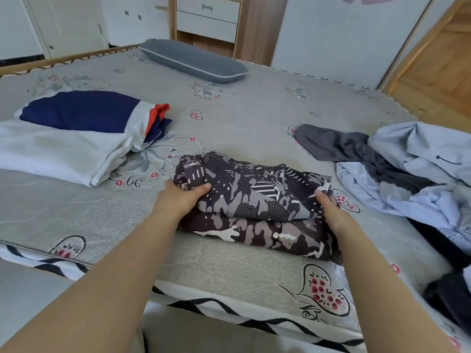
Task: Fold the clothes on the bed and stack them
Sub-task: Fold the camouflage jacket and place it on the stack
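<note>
gripping camouflage garment (254, 197) on grey floral bed (242, 118), both hands.

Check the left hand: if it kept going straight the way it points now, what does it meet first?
The left hand points up the bed and slightly right, its fingers already gripping the camo garment. Going straight on, it would push into that folded fabric first. Beyond lies bare bedsheet, though depth there is unclear.

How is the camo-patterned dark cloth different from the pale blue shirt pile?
The dark grey camouflage-patterned garment is folded into a neat block; the pale blue crumpled shirt lies loose and wrinkled. The left hand and right hand grip the camouflage one; nobody touches the shirt. Both lie on the grey flowered bed sheet.
</note>
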